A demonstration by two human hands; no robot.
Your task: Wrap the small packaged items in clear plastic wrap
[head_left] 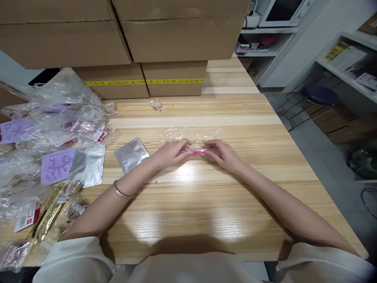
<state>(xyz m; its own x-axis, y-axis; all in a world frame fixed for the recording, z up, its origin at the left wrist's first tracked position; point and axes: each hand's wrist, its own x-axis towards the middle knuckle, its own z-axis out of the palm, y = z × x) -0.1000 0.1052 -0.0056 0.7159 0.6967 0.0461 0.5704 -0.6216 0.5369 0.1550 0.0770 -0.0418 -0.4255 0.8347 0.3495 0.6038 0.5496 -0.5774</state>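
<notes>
Between my two hands, close to the tabletop, is a narrow pink item (196, 151) in clear plastic; its exact kind I cannot make out. My left hand (176, 151) pinches its left end, and my right hand (221, 153) pinches the right end. A sheet of clear plastic film (191, 133) spreads flat on the table just beyond the fingers. Beside my left forearm lies a silver foil pouch (132, 154), partly covered by that arm. A small clear packet (157, 105) rests farther back on the table.
Piled on the left of the wooden table (235, 220) are clear plastic bags (59, 125), purple cards (57, 166) and another silver pouch (93, 165). Cardboard boxes (176, 74) stand stacked along the back. Beyond the right edge are a blue stool (319, 95) and shelves (347, 70).
</notes>
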